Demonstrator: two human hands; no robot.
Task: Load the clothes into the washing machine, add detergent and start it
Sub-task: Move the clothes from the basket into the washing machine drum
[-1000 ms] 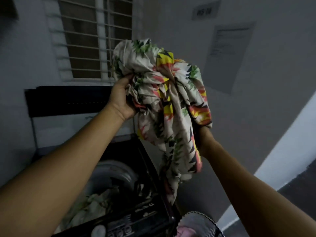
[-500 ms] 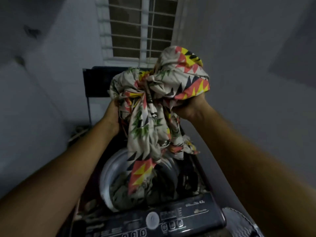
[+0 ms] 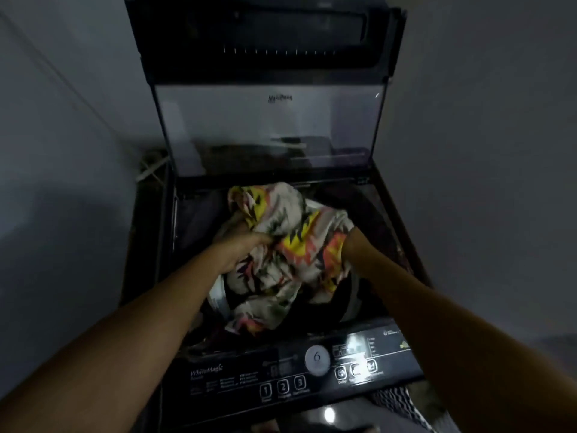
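Observation:
A black top-loading washing machine (image 3: pixel 224 379) stands in front of me with its glass lid (image 3: pixel 268 129) raised upright. A cream cloth with yellow, orange and green patterns (image 3: pixel 290 245) fills the drum opening, bunched up. My left hand (image 3: pixel 240 248) grips the cloth's left side. My right hand (image 3: pixel 349 242) holds its right side and is mostly hidden under the fabric. The drum's pale rim (image 3: pixel 217 295) shows below the cloth.
The control panel has a round dial (image 3: pixel 317 359) and numbered buttons (image 3: pixel 282 387) along the front edge. Grey walls close in on both sides. A cable (image 3: pixel 150 167) lies on the floor left of the machine. A patterned laundry basket (image 3: pixel 402 404) sits at the lower right.
Both hands have brought the patterned cloth down from chest height into the drum opening. My view has tilted down onto the machine, and the window is out of sight.

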